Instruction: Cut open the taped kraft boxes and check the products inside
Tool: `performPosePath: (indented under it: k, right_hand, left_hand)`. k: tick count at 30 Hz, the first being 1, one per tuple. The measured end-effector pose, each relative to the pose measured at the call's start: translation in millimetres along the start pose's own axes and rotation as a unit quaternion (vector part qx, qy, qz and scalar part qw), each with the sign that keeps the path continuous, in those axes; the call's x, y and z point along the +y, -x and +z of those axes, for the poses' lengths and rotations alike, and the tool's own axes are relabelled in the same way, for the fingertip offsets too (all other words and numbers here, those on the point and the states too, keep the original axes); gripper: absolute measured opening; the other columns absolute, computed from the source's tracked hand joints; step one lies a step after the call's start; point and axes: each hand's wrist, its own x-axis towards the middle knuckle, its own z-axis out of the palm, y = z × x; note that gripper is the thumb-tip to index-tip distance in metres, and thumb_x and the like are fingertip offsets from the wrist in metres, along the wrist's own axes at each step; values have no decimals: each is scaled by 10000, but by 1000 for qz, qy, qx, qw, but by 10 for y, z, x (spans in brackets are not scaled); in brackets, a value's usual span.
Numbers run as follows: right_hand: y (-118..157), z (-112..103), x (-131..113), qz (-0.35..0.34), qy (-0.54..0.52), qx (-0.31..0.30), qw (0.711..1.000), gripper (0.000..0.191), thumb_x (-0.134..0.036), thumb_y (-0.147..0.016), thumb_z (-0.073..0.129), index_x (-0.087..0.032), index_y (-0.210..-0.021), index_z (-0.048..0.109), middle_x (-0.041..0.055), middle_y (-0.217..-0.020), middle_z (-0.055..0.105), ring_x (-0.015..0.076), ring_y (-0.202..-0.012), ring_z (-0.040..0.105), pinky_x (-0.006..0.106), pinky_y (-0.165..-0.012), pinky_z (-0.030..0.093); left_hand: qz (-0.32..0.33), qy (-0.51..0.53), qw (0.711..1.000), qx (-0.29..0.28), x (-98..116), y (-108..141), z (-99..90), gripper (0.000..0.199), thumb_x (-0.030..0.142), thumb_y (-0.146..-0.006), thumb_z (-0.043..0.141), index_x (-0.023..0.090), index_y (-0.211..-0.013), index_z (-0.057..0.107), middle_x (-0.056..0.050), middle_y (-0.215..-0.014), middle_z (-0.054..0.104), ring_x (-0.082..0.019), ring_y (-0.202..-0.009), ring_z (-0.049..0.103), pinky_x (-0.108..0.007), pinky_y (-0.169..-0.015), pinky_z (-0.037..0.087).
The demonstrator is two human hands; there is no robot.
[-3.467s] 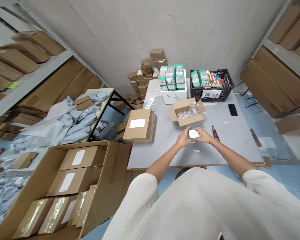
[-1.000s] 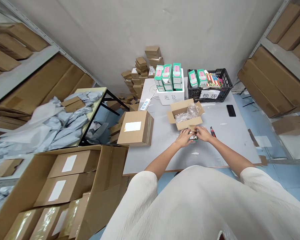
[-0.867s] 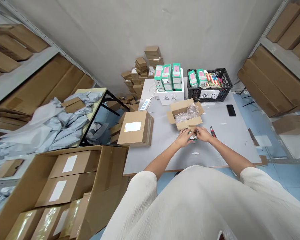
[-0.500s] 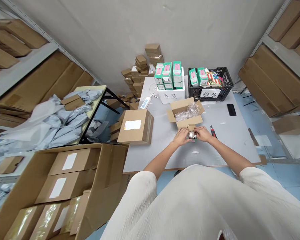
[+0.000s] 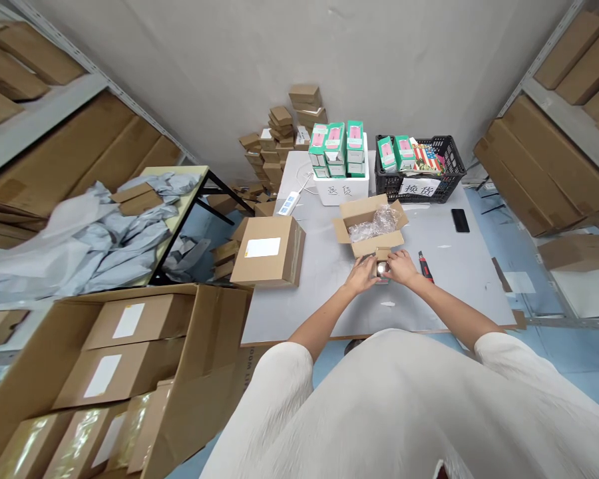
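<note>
A small opened box [image 5: 382,253] with a raised brown flap stands near the front of the table, a shiny round item [image 5: 381,268] showing in its top. My left hand [image 5: 362,274] is closed on its left side, and my right hand [image 5: 400,267] is closed on its right side. Just behind it lies an open carton [image 5: 364,249] with clear plastic wrap [image 5: 377,223] inside. A red and black cutter [image 5: 425,267] rests to the right of my right hand.
Behind are a white bin [image 5: 342,193] of green boxes and a black crate [image 5: 446,186]. A closed carton [image 5: 262,266] sits at the table's left, a phone [image 5: 460,220] at the right. A large carton [image 5: 224,332] of boxes stands at lower left.
My view has shifted slightly. My fingers have moved a little around the small box's top, and more of the round item's surroundings shows. Both hands stay at the box.
</note>
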Motion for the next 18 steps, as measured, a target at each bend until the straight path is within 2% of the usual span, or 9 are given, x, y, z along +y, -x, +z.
performPosePath:
  k: [3, 6, 10, 14, 18]
  right_hand:
    - [-67, 82, -44, 26, 21, 4, 999, 274, -430, -888, 858, -187, -1014, 874, 245, -1205, 784, 452, -1276, 615, 642, -1254, 278]
    - [-156, 179, -79, 56, -2, 15, 998, 326, -448, -830, 903, -235, -1075, 878, 227, -1202, 797, 470, -1298, 611, 703, -1272, 233]
    - [-258, 267, -127, 98, -25, 3, 995, 396, -391, -743, 964, -266, -1108, 874, 227, -1229, 789, 488, -1324, 601, 747, -1277, 183]
    - [-267, 270, -170, 110, 8, -1, 994, 441, -412, -774, 916, -276, -1190, 856, 223, -1262, 783, 477, -1299, 615, 758, -1259, 220]
    - [-174, 167, -187, 88, 16, 10, 996, 436, -394, -818, 856, -215, -1214, 849, 266, -1295, 758, 480, -1285, 616, 712, -1260, 264]
  left_hand:
    - [-4, -5, 1000, 4, 21, -4, 5, 809, 312, -859, 877, 259, -1546, 451, -180, -1554, 648, -349, -1516, 584, -596, -1349, 271]
    - [3, -17, 1000, 4, 39, -8, -10, 812, 314, -852, 906, 264, -1528, 458, -183, -1524, 671, -342, -1552, 545, -589, -1342, 272]
    - [9, -35, 999, -4, 46, 3, -24, 846, 312, -847, 926, 229, -1544, 453, -223, -1533, 662, -345, -1585, 505, -583, -1349, 249]
    - [16, -35, 999, 0, 44, 11, -24, 850, 316, -859, 914, 235, -1566, 449, -219, -1559, 645, -353, -1586, 502, -601, -1344, 252]
    - [13, -28, 1000, -3, 65, 11, -18, 903, 323, -837, 923, 233, -1590, 433, -208, -1561, 646, -363, -1592, 490, -614, -1360, 209]
